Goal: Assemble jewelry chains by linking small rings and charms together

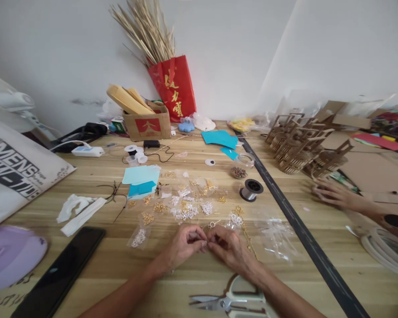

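Note:
My left hand (189, 243) and my right hand (228, 245) meet over the wooden table, fingertips pinched close together. Between them is something tiny and pale that I cannot make out. Just beyond the fingers lie small silver rings (212, 224). A gold chain (248, 240) stretches past my right hand. Small bags of gold findings (147, 218) and silver findings (187, 213) spread out ahead of both hands. Scissors (223, 302) with pale handles rest below my right wrist, partly covered by my forearm.
A black phone (59, 274) lies at left, near white strips (82, 216). A wire spool (251, 191) stands right of the findings, near a dark strip (295, 221) across the table. Another person's hand (334, 194) is beside wooden baskets (298, 145). A red bag (177, 88) stands behind.

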Demonstrator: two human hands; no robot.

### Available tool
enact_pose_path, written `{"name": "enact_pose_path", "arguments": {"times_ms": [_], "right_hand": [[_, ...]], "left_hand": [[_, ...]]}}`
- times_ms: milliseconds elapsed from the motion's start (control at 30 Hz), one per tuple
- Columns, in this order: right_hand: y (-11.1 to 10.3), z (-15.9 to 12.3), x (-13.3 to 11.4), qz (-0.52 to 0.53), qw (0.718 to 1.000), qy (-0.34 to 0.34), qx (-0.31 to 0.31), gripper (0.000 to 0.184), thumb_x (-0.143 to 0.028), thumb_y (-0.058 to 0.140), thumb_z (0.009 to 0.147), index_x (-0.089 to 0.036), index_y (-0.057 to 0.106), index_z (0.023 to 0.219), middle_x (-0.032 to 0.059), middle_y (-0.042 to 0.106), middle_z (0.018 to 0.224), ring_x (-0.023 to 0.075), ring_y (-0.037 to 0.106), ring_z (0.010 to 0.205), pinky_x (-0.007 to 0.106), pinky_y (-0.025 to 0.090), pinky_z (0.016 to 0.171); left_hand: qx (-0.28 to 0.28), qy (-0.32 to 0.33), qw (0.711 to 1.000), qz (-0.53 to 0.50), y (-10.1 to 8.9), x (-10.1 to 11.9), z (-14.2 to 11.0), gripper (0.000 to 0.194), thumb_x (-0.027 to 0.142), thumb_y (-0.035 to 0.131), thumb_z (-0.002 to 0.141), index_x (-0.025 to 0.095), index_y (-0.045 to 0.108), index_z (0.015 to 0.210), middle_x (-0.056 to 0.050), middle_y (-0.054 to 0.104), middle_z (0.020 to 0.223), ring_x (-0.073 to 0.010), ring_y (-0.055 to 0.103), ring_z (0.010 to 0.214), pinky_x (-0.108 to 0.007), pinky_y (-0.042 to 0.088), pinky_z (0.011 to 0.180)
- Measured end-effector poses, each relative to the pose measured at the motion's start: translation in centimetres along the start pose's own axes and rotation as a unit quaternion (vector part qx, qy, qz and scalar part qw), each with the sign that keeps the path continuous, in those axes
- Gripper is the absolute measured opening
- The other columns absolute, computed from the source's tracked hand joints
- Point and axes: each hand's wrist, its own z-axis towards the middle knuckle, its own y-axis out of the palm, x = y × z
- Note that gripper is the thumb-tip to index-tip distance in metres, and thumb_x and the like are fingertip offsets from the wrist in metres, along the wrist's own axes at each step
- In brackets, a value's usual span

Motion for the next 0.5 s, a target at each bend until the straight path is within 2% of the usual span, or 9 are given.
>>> {"name": "enact_pose_path", "arguments": {"times_ms": [267,500], "right_hand": [[0.15,-0.02,0.07,0.03,0.999,0.009,0.017,0.006,-0.019,0.056,0.087,-0.019,0.061,0.084,-0.0007,0.063,0.074,0.0123,0.058,0.063,0.02,0.044,0.055],[-0.13,-0.28,-0.7,0.027,0.999,-0.039,0.024,0.005,-0.018,0.055,0.089,-0.021,0.052,0.093,-0.0002,0.062,0.081,0.012,0.059,0.067,0.02,0.046,0.057]], "left_hand": [[-0.01,-0.022,0.999,-0.022,-0.27,-0.42,0.14,0.032,0.041,0.076,0.07,0.013,0.062,0.076,-0.003,0.067,0.066,-0.014,0.062,0.062,-0.027,0.05,0.063],[0.001,-0.038,0.998,-0.047,-0.47,-0.23,0.25,0.032,0.039,0.076,0.07,0.012,0.063,0.077,-0.003,0.067,0.066,-0.0134,0.062,0.059,-0.027,0.049,0.06]]}}
